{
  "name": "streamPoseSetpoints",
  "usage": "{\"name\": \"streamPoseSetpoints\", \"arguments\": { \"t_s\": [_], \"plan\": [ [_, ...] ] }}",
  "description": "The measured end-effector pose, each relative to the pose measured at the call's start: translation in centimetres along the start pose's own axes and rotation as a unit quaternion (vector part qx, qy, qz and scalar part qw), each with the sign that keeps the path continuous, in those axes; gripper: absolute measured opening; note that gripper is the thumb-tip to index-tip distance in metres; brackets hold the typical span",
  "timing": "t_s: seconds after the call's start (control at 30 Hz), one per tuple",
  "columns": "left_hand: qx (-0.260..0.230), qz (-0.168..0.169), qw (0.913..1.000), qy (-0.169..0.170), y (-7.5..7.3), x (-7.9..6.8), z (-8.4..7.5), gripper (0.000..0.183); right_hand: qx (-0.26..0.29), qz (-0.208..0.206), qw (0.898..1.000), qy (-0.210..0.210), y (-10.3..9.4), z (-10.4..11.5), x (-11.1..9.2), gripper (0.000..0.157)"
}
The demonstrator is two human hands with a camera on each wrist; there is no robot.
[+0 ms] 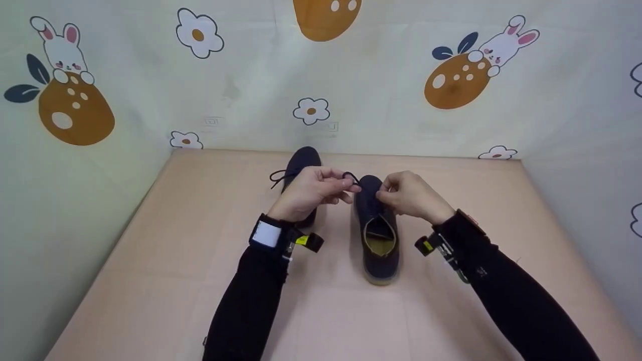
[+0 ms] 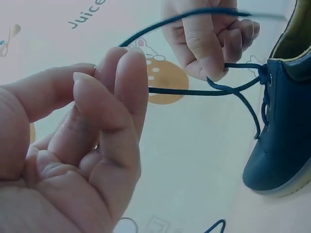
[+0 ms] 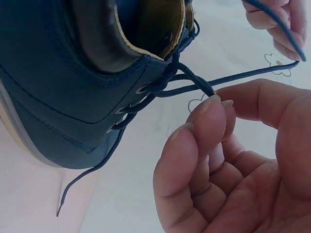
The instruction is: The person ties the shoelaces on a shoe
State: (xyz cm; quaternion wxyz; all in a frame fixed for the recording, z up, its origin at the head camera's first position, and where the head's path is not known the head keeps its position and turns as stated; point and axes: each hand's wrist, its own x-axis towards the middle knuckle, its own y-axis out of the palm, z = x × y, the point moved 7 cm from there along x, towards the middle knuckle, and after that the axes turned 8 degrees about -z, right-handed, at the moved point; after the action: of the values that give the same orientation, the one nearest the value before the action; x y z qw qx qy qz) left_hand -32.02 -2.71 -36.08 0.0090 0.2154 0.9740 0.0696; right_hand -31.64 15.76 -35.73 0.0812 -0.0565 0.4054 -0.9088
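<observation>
A dark blue lace-up shoe (image 1: 380,265) stands on the surface between both hands, its toe pointing away. My left hand (image 1: 318,188) is to the left of its toe and pinches one lace (image 2: 172,91) between thumb and fingers. That lace runs taut from the shoe's eyelets and curves back from the fingertips. On the other side, my right hand (image 1: 409,196) pinches a small loop (image 3: 194,81) of lace close to the top eyelets. A loose lace end (image 3: 82,175) hangs down over the shoe's side in the right wrist view.
A second dark shoe (image 1: 303,159), its lace tied in a bow (image 1: 278,176), stands to the left, partly behind my left hand and wrist. Behind both shoes rises a pale wall covering (image 1: 261,90) printed with rabbits, fruit and flowers. The surface (image 1: 210,240) is light tan.
</observation>
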Motion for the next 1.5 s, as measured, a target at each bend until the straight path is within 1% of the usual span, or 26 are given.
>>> {"name": "streamPoseSetpoints", "arguments": {
  "t_s": [0.07, 0.17, 0.4, 0.47, 0.53, 0.6, 0.67, 0.77, 0.83, 0.9, 0.97, 1.03, 1.1, 1.17, 1.23, 1.3, 1.37, 1.43, 1.5],
  "plan": [
    [-0.014, 0.003, 0.9999, -0.006, 0.0, 0.1, 0.3, 0.004, 0.004, 0.000, 1.000, 0.002, 0.0, -0.1, 0.0, 0.015],
    [-0.020, 0.002, 0.9997, -0.011, 0.2, 0.3, 0.7, 0.003, 0.008, 0.000, 1.000, 0.004, -0.1, -0.2, 0.0, 0.015],
    [-0.045, -0.013, 0.9983, -0.033, 0.6, 0.8, 2.0, 0.005, 0.020, 0.006, 1.000, 0.014, 0.1, -0.4, 0.1, 0.015],
    [-0.031, -0.008, 0.9987, -0.038, 0.8, 0.8, 2.3, 0.007, 0.023, 0.008, 1.000, 0.014, 0.1, -0.4, 0.1, 0.015],
    [-0.019, 0.005, 0.9990, -0.041, 1.0, 0.7, 2.4, 0.007, 0.025, 0.008, 1.000, 0.013, 0.1, -0.3, 0.1, 0.014],
    [-0.020, 0.021, 0.9987, -0.042, 1.2, 0.6, 2.3, 0.007, 0.025, 0.008, 1.000, 0.011, 0.1, -0.3, 0.1, 0.014],
    [-0.044, 0.029, 0.9977, -0.041, 1.4, 0.4, 2.1, 0.007, 0.029, 0.010, 0.999, 0.011, 0.1, -0.3, 0.1, 0.013],
    [-0.088, 0.029, 0.9948, -0.043, 1.3, 0.4, 1.9, 0.008, 0.034, 0.013, 0.999, 0.014, 0.1, -0.3, 0.1, 0.013],
    [-0.090, 0.026, 0.9946, -0.044, 1.2, 0.5, 2.0, 0.009, 0.040, 0.014, 0.999, 0.017, 0.1, -0.3, 0.1, 0.013],
    [-0.072, 0.025, 0.9958, -0.051, 1.3, 0.6, 2.4, 0.008, 0.039, 0.012, 0.999, 0.018, 0.1, -0.3, 0.0, 0.013],
    [-0.037, 0.025, 0.9975, -0.055, 1.4, 0.7, 2.8, 0.007, 0.036, 0.010, 0.999, 0.012, 0.0, -0.3, 0.0, 0.013],
    [0.009, 0.021, 0.9981, -0.058, 1.4, 0.7, 3.0, 0.007, 0.033, 0.007, 0.999, 0.006, 0.0, -0.2, 0.0, 0.013],
    [0.069, 0.013, 0.9958, -0.059, 1.3, 0.7, 3.3, 0.009, 0.027, 0.005, 1.000, -0.004, -0.1, -0.1, 0.0, 0.014],
    [0.141, 0.001, 0.9886, -0.053, 1.1, 0.5, 3.3, 0.012, 0.026, 0.006, 1.000, -0.009, 0.0, -0.1, -0.1, 0.014],
    [0.204, -0.007, 0.9779, -0.047, 1.0, 0.4, 3.3, 0.013, 0.026, 0.008, 1.000, -0.012, 0.0, 0.0, -0.1, 0.014],
    [0.246, -0.009, 0.9685, -0.039, 1.1, 0.4, 3.3, 0.014, 0.028, 0.009, 0.999, -0.013, 0.0, 0.1, -0.1, 0.013],
    [0.267, -0.005, 0.9632, -0.034, 1.4, 0.4, 3.3, 0.015, 0.031, 0.010, 0.999, -0.014, 0.0, 0.1, -0.2, 0.013],
    [0.263, 0.003, 0.9643, -0.033, 1.8, 0.4, 3.3, 0.016, 0.031, 0.010, 0.999, -0.015, 0.0, 0.1, -0.2, 0.013],
    [0.266, -0.001, 0.9636, -0.028, 1.9, 0.3, 3.2, 0.019, 0.028, 0.010, 0.999, -0.016, 0.0, 0.1, -0.2, 0.013]
  ]
}}
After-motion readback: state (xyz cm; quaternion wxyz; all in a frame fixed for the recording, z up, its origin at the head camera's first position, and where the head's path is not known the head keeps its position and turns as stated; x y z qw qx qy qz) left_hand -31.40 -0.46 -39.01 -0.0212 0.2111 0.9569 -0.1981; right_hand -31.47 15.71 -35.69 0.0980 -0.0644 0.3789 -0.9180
